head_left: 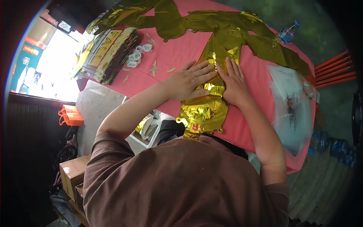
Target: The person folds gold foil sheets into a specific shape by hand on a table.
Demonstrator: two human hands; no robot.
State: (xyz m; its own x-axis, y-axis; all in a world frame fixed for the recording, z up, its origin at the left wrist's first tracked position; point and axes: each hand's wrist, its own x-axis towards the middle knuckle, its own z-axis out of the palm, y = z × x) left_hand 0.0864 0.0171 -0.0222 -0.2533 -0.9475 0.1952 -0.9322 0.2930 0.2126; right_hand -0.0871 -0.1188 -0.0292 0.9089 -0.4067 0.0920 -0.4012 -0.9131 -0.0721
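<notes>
A shiny gold foil balloon (204,109), flat and without air, lies lengthwise on the pink tablecloth (253,125), its near end hanging at the table edge by my body. My left hand (189,81) rests flat on its left side, fingers stretched toward the middle. On the right side my right hand (234,83) lies palm down, fingers pointing away from me. Neither hand grips anything. Beyond them, more flat gold foil (219,20) spreads across the far side of the table.
At the left stands a stack of printed packets (109,56), beside rolls of white ribbon (138,55) and several small pale pieces (154,69). Clear plastic bags (291,102) lie at the right, and a water bottle (288,33) stands at the far right edge.
</notes>
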